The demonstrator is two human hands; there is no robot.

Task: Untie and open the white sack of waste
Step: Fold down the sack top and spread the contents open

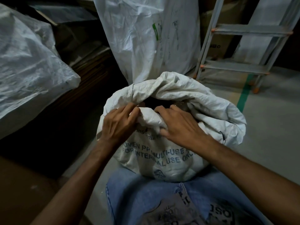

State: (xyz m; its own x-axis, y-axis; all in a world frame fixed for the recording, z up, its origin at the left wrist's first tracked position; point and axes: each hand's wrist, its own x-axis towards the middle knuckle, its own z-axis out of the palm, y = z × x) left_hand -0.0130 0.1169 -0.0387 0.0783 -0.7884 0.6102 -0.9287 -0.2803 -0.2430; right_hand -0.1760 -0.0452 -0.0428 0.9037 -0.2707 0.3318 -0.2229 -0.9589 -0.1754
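Note:
The white woven sack (211, 117) stands on the floor between my knees, with blue printed lettering on its front. Its mouth is parted, and a dark gap with brownish waste (155, 103) shows inside. My left hand (118, 124) pinches the near rim of the mouth on the left side. My right hand (180, 125) grips a bunched fold of the same rim just to the right, fingers curled over the cloth. No tie or string is visible.
A tall white sack (146, 38) stands right behind. Another big white sack (27, 65) lies at the left on dark stacked boards. A grey metal stepladder (243, 49) leans at the right rear. Green tape (243, 98) marks the grey floor.

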